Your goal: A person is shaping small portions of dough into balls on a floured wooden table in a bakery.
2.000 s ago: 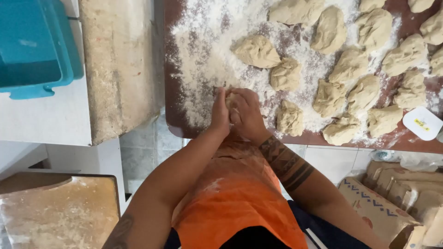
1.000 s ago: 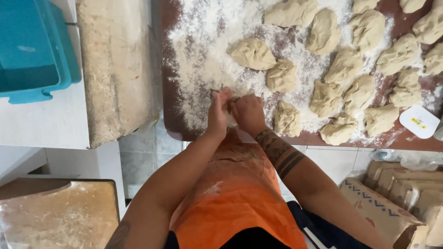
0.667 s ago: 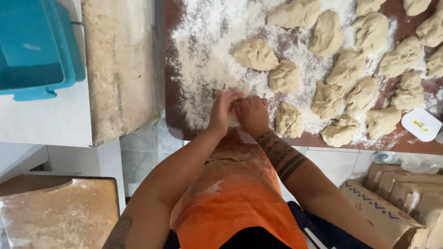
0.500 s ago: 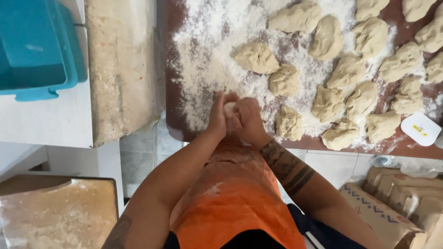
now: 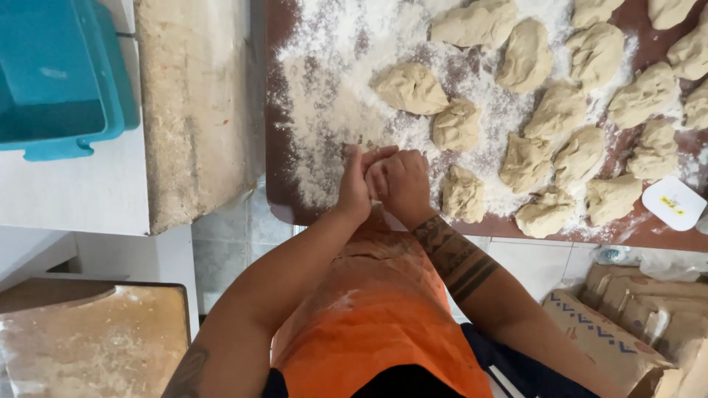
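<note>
Fingers of the left hand (image 5: 355, 184) and the right hand (image 5: 400, 182) curl together, palms pressed against each other over the floured board (image 5: 295, 199). Whatever sits between them is hidden, so I cannot tell if they grip dough. Both wrists bend upward from forearms that reach out over an orange apron (image 5: 376, 317). A dough lump (image 5: 463, 194) lies just beside the right hand, with more lumps beyond, some cut off at the frame edge
</note>
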